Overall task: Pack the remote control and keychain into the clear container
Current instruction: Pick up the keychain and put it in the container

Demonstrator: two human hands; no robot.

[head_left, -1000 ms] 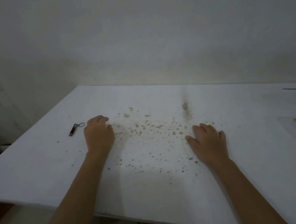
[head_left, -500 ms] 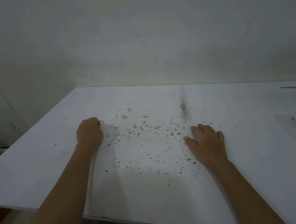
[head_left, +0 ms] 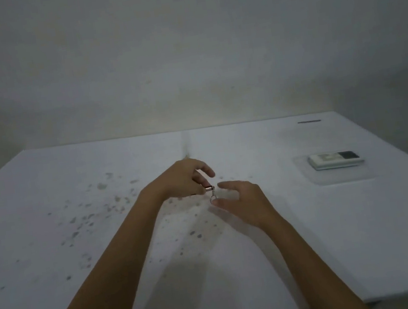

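Up close, the left hand point(head_left: 183, 181) pinches the keychain point(head_left: 210, 193) by its small tube-shaped body, thumb and fingers closed on the near end while the index finger sticks out above. That body looks dark with a pale metallic cap at its right end; from the cap a short fine chain hangs down to a thin metal ring. The whole piece is held above the worktop point(head_left: 316, 243), not resting on it. The right hand point(head_left: 242, 203) sits just beside and slightly below, its grip released — fingers curved and spread, thumb and forefinger reaching toward the ring. Whether the thumb tip actually touches the ring cannot be told; the two overlap in the view.

Both bare forearms run in from the lower edge and meet near the middle of the white worktop, whose surface is speckled with brownish-grey spots, thickest to the left of the hands. Well apart to the right lies the clear container point(head_left: 333, 177) — a shallow, see-through tray that is hard to make out against the white. Inside it lies the remote control point(head_left: 334, 159), a flat pale slab with a dark panel at its right end.
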